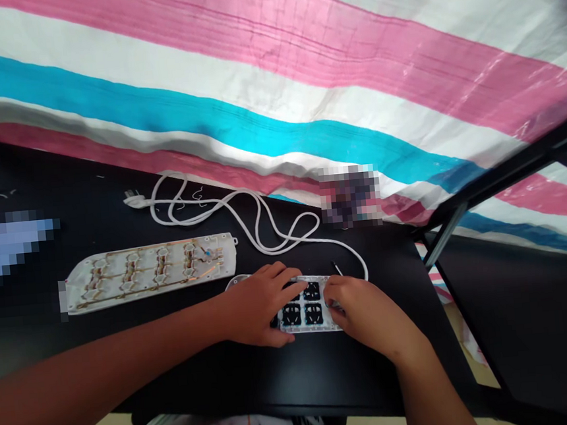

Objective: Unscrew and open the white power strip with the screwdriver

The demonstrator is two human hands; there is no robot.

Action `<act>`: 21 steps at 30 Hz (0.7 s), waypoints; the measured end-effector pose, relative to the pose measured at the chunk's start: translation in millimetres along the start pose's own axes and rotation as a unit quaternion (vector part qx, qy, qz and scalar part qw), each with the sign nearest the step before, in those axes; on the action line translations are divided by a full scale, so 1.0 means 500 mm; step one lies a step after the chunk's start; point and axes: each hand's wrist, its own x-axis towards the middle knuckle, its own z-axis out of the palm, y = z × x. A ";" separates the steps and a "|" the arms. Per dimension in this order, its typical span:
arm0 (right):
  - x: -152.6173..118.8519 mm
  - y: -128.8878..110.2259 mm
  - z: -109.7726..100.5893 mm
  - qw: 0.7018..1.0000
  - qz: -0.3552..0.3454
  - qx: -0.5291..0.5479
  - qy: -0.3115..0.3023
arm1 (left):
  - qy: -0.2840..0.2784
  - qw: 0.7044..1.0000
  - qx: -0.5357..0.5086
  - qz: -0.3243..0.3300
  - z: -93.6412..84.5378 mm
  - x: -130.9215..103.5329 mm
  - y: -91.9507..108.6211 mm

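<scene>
A white power strip half with black socket inserts lies on the black table. My left hand reaches across its left part, thumb at the near edge and fingers over the far side, holding it. At its right end, my right hand has curled, pinched fingers; whatever is in them is hidden. A white cord runs to that end and loops back to a plug. Left of my hands lies another long white shell, showing metal strips and wires inside. Beside my right hand is a thin dark-tipped tool, partly covered.
The black table stands against a striped pink, white and blue sheet. Thin wire scraps lie near the cord. Pixelated objects sit at the far left and by the sheet. A black metal frame rises on the right.
</scene>
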 end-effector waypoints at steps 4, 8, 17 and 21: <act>-0.001 -0.003 -0.003 1.000 -0.004 -0.013 -0.001 | -0.002 1.000 -0.005 -0.003 0.000 -0.001 0.001; 0.000 -0.006 -0.004 1.000 -0.002 -0.028 -0.009 | 0.004 1.000 -0.004 -0.002 -0.001 0.000 0.001; 0.006 -0.012 -0.001 0.998 0.008 -0.063 -0.005 | 0.002 1.000 -0.002 -0.001 -0.002 0.000 0.001; 0.006 -0.020 -0.003 0.997 0.008 -0.079 -0.012 | 0.001 1.000 -0.002 0.000 -0.002 0.001 0.001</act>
